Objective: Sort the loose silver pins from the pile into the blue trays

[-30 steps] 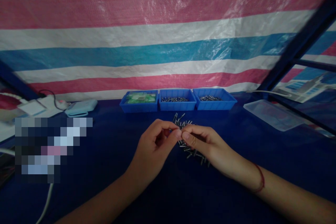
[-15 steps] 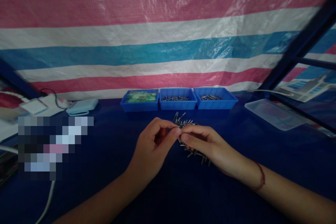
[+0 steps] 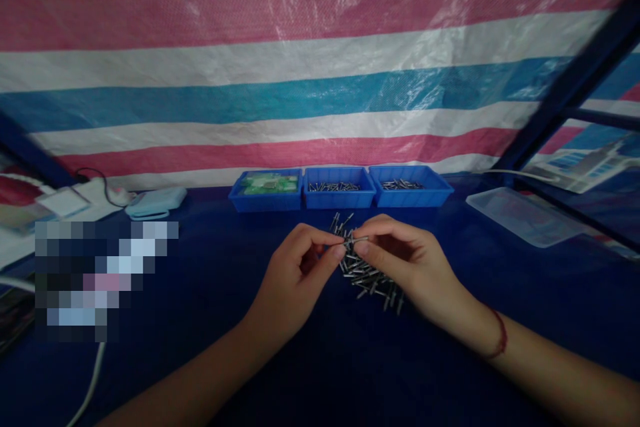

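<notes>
- Pinching one blind rivet, left hand and right hand had thumbs and forefingers closed.
- Rivet pile lay beneath, apparently awaiting handling.
- Middle bin and right bin held metal pieces; completed share undeterminable.

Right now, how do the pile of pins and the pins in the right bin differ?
Place: the pile lies loose on the table, while the bin pins lie inside the right bin.
Nearness: the pile is nearer the person; the bin pins sit farther back.
View: the right hand covers part of the pile, but no hand covers the bin pins.
Shared: both are jumbles of thin metal pieces.
</notes>
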Motion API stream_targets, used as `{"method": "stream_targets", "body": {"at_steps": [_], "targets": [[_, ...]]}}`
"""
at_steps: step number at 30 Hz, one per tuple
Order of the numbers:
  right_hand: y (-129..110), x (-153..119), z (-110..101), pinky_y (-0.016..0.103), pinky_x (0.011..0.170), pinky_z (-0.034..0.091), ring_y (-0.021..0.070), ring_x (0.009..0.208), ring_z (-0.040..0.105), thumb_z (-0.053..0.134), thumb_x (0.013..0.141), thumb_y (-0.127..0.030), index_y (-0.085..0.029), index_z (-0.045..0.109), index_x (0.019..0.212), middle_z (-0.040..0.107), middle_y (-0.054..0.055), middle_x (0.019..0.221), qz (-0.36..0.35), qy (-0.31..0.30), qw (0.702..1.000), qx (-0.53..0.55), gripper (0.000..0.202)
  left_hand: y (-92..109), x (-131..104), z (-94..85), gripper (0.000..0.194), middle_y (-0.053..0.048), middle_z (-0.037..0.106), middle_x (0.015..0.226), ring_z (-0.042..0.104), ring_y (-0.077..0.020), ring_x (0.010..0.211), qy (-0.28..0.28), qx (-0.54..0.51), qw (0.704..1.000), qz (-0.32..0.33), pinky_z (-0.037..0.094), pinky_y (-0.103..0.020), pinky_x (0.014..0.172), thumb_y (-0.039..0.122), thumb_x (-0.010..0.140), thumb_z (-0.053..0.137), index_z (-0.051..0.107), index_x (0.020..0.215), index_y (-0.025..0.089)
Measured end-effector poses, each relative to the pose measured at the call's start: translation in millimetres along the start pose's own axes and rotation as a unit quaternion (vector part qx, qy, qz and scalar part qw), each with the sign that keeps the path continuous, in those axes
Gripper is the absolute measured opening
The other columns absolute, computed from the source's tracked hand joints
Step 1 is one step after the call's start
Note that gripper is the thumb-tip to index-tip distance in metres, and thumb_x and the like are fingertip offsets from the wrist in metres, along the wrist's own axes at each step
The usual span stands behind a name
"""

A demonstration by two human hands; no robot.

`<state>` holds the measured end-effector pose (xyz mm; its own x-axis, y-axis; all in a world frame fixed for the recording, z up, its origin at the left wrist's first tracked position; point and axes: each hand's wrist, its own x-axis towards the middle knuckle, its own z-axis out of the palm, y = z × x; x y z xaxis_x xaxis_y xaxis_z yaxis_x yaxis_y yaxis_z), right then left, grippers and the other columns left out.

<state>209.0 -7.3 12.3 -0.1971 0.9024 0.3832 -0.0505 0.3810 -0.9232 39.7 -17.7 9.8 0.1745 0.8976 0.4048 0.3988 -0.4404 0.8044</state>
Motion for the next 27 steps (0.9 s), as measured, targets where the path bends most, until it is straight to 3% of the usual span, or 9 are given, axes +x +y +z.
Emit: {"method": "stream_targets", "body": {"at_steps": [7,12,15,19,23,27], "targets": [[-7.4,-0.7,-3.7,0.027,0.056,0.045,0.0122,0.067,0.056,0.066,0.077,-0.019,-0.02,0.067,0.082,0.061,0.002,0.075,-0.128,-0.009,0.984,-0.128,0.005,2.0,-1.8,2.3,0.016,0.003,0.05,0.074,0.046,-0.0109,0.066,-0.075,-0.017,0.997,-0.012,0.037,-0.024,0.06,0.027,0.091,0.045,0.056,0.082,0.019],[-10.7,1.5,-5.8,0.026,0.059,0.046,0.0106,0.068,0.056,0.066,0.077,-0.018,-0.018,0.066,0.083,0.059,0.002,0.077,-0.178,-0.031,0.967,-0.18,0.006,2.1,-2.7,5.0,0.021,0.002,0.05,0.077,0.048,-0.012,0.07,-0.094,-0.017,0.995,-0.007,0.038,-0.025,0.065,0.028,0.093,0.041,0.054,0.08,0.019],[-12.0,6.7,-12.6,0.027,0.061,0.046,0.0113,0.069,0.055,0.063,0.079,-0.019,-0.018,0.063,0.08,0.059,0.001,0.075,-0.189,-0.022,0.955,-0.227,0.001,0.5,-2.4,6.7,0.018,0.001,0.052,0.081,0.049,-0.0125,0.07,-0.086,-0.007,0.996,-0.021,0.039,-0.026,0.064,0.031,0.093,0.04,0.056,0.091,0.021],[-5.8,29.8,-45.7,0.03,0.066,0.045,0.0149,0.075,0.057,0.061,0.081,-0.024,-0.02,0.064,0.079,0.063,0.002,0.078,-0.22,0.121,0.909,-0.331,0.005,-6.5,0.8,7.3,0.023,0.0,0.055,0.085,0.048,-0.0128,0.063,-0.068,0.04,0.995,-0.058,0.041,-0.027,0.06,0.033,0.091,0.042,0.052,0.109,0.022],[17.5,58.4,-96.2,0.034,0.068,0.046,0.0201,0.083,0.059,0.06,0.081,-0.032,-0.018,0.07,0.089,0.065,0.008,0.087,-0.211,0.295,0.832,-0.42,0.019,-18.0,5.7,5.2,0.018,-0.004,0.059,0.093,0.052,-0.0208,0.088,-0.093,0.186,0.978,-0.008,0.042,-0.038,0.08,0.026,0.087,0.05,0.059,0.101,0.019],[42.5,68.9,-124.0,0.045,0.086,0.041,0.0265,0.094,0.058,0.061,0.077,-0.033,-0.017,0.071,0.095,0.065,0.01,0.091,-0.11,0.231,0.788,-0.56,0.025,-26.7,7.0,3.4,0.023,-0.006,0.059,0.098,0.051,-0.0242,0.094,-0.115,0.281,0.953,0.011,0.042,-0.042,0.085,0.031,0.085,0.055,0.061,0.102,0.018]]}}
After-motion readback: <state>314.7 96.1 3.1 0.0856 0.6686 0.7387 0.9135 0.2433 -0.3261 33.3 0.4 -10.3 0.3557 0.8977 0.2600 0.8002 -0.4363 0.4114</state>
